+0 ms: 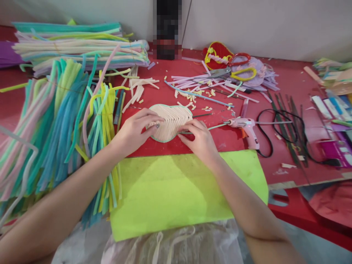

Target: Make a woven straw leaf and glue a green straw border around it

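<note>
A cream figure-eight-shaped piece point(171, 123), made of pipe cleaners laid in a herringbone pattern, sits over the red table with a thin green strand around its rim. My left hand point(137, 128) pinches its left end, the thumb and fingertips bent over the surface. At the lower right edge, my right hand point(198, 137) is closed, its thumb and fingers pinching a green pipe cleaner point(218, 127) against the rim. The strand's loose end runs right, toward the nozzle of a pink hot glue gun point(244, 128) lying on its side.
Bundled pipe cleaners point(63, 121) crowd the left side. Yellow- and red-handled scissors point(243, 73) lie among lilac strips and cream offcuts behind. A black cord point(271, 146) loops at right near dark thin strips. A lime-green sheet point(176, 190) covers the table's front edge.
</note>
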`<state>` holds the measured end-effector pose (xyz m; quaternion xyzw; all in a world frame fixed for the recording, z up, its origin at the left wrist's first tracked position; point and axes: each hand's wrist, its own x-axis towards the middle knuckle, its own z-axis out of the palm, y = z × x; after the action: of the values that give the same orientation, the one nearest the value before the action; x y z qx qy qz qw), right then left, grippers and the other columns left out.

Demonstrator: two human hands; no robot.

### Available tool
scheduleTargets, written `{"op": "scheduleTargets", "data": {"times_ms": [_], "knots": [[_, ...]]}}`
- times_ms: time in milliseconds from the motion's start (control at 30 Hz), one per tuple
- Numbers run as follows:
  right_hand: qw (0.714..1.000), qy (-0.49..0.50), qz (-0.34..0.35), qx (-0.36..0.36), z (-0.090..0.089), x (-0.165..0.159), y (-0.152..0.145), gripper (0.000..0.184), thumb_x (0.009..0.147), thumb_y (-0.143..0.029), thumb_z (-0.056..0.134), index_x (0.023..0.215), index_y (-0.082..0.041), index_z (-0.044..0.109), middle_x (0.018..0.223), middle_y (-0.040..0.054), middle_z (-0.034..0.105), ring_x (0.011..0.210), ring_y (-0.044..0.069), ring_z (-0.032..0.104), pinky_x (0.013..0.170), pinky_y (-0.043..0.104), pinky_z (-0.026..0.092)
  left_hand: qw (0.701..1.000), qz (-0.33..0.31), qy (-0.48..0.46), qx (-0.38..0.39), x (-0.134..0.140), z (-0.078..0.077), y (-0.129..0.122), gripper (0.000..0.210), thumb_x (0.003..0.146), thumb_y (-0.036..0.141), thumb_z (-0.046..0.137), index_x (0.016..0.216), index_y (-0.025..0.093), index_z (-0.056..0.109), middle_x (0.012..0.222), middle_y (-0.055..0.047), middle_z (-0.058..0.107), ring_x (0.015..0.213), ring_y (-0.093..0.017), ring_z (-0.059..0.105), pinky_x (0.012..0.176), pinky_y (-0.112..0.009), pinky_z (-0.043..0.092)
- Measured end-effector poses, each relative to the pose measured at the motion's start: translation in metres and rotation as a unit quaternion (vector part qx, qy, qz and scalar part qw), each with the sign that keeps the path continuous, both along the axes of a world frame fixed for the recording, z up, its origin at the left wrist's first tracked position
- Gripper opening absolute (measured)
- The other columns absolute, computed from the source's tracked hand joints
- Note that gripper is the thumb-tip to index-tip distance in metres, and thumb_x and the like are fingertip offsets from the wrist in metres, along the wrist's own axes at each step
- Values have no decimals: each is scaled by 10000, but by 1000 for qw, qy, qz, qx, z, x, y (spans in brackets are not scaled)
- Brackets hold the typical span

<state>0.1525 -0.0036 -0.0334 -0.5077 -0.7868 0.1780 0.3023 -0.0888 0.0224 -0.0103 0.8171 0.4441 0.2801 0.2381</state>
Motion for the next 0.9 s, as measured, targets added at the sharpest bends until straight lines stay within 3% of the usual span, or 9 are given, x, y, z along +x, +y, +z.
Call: {"op": "scheduleTargets", "data": {"times_ms": [100, 200, 333, 533, 700, 900], "knots": [[1000, 0, 3, 5, -1, 1, 0, 104, 874, -202, 623, 955, -239, 677, 979, 52, 643, 977, 224, 588, 900, 407, 490, 992, 120, 20, 34, -1, -2, 2, 251, 932, 257, 500, 1142, 229, 635, 1182, -63, 587, 1150, -217, 559, 1060, -399, 423], [1000, 3, 13, 13, -1, 2, 1, 103, 877, -200, 618, 955, -237, 675, 974, 53, 644, 983, 222, 588, 898, 400, 487, 985, 170, 21, 15, -3, -5, 5, 273, 912, 264, 529, 1167, 209, 609, 1193, -74, 573, 1108, -220, 580, 1040, -403, 440], [999, 4, 26, 24, -2, 5, 3, 93, 877, -204, 621, 949, -229, 674, 965, 52, 653, 960, 217, 589, 883, 391, 482, 979, 177, -43, -93, -3, -10, 13, 394, 836, 253, 605, 1218, 164, 565, 1150, -88, 617, 943, -183, 622, 924, -383, 514], [999, 2, 29, 36, -5, 7, 4, 76, 873, -215, 631, 935, -221, 675, 956, 52, 653, 950, 216, 578, 870, 389, 468, 935, 199, -195, -221, 3, -8, 22, 499, 746, 219, 660, 1228, 153, 550, 1084, -88, 643, 965, -182, 633, 886, -367, 528], [998, 4, 36, 44, -5, 8, 4, 78, 880, -216, 622, 942, -223, 669, 961, 47, 650, 957, 215, 571, 874, 382, 457, 924, 191, -211, -254, 0, -4, 21, 613, 709, 207, 697, 1299, 172, 531, 1003, -66, 671, 916, -182, 646, 891, -389, 519], [997, -23, 51, 53, -4, 2, 5, 83, 901, -245, 604, 939, -220, 672, 970, 49, 657, 959, 219, 569, 876, 388, 444, 928, 201, -201, -243, -9, -4, 17, 559, 686, 225, 711, 1230, 148, 612, 1033, -82, 693, 941, -201, 646, 933, -425, 504]]}}
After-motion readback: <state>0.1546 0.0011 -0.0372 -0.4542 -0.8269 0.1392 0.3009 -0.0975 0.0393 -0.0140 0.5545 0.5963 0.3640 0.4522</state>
